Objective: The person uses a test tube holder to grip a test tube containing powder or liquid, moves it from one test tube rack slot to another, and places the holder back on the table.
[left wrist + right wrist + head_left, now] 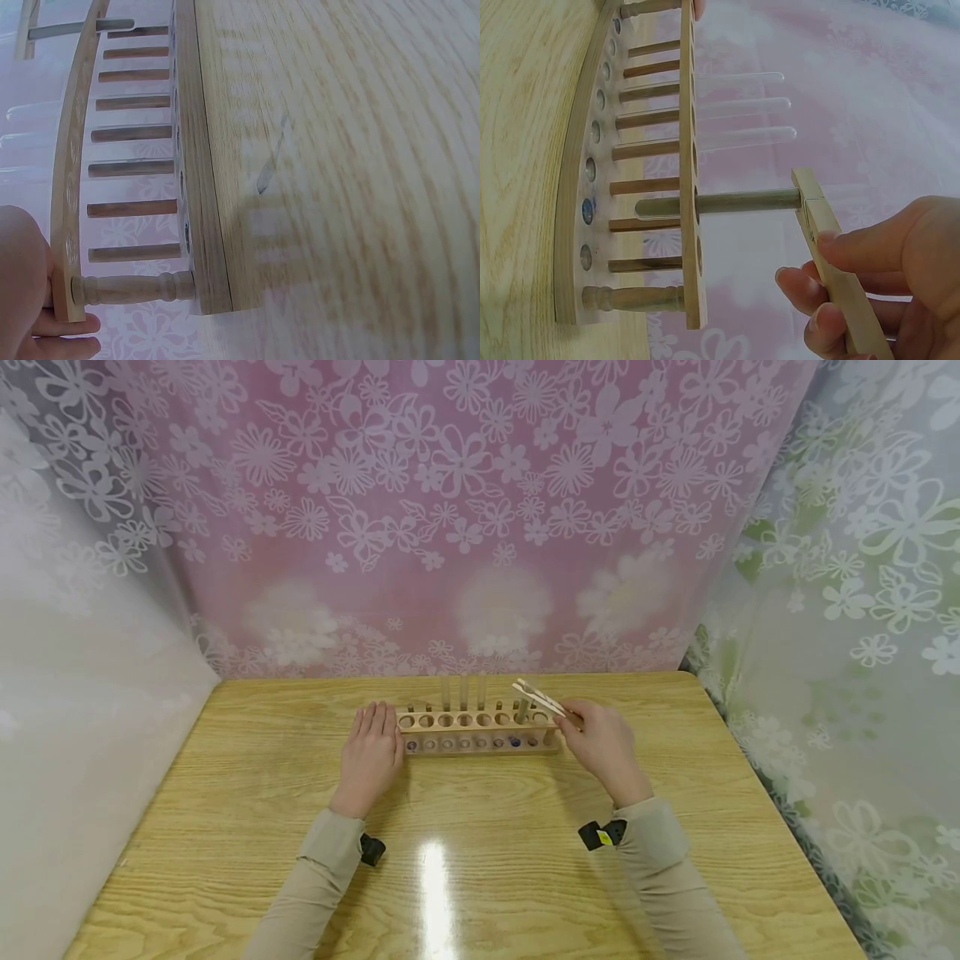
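Observation:
A wooden test tube rack (480,731) with round holes and a back row of pegs stands on the table. My right hand (603,743) holds a wooden test tube clamp (829,262), thumb on one side and fingers on the other. The clamp's jaws grip the upper end of a test tube (742,201) that looks greyish green. This tube passes through a top-board hole near the rack's right end, its rounded bottom hanging above the lower board. My left hand (370,750) rests against the rack's left end, fingers fairly straight, fingertips (71,324) past the top board's end.
Three clear test tubes (746,105) stand upside down behind the rack's middle. Blue-violet marks (589,211) show on the lower board. The wooden table (495,843) has a bright reflection near its front. A floral curtain (465,527) hangs behind, with more drapes at the sides.

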`<state>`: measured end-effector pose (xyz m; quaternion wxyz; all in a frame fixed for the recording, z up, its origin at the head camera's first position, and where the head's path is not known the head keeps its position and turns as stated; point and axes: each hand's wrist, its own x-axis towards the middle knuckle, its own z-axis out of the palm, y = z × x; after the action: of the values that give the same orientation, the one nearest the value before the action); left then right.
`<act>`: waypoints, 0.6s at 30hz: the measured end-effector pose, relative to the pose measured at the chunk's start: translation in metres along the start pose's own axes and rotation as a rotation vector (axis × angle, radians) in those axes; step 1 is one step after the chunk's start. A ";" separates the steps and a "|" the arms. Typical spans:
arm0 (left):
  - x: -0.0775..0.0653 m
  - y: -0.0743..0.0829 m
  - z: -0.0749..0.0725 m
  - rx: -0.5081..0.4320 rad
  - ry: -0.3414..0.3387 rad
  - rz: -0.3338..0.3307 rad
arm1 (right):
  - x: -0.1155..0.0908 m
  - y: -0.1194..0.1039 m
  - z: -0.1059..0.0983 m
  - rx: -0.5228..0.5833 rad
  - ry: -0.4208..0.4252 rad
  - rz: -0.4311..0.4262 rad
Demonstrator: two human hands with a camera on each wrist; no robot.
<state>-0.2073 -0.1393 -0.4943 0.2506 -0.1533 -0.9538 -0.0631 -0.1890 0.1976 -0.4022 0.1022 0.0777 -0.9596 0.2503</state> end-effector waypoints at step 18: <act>0.000 0.001 -0.002 -0.004 -0.006 -0.010 | -0.001 -0.004 -0.009 0.011 0.011 -0.018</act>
<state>-0.2060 -0.1384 -0.4929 0.2471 -0.1495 -0.9551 -0.0659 -0.1862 0.1992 -0.3925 0.1095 0.0855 -0.9569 0.2552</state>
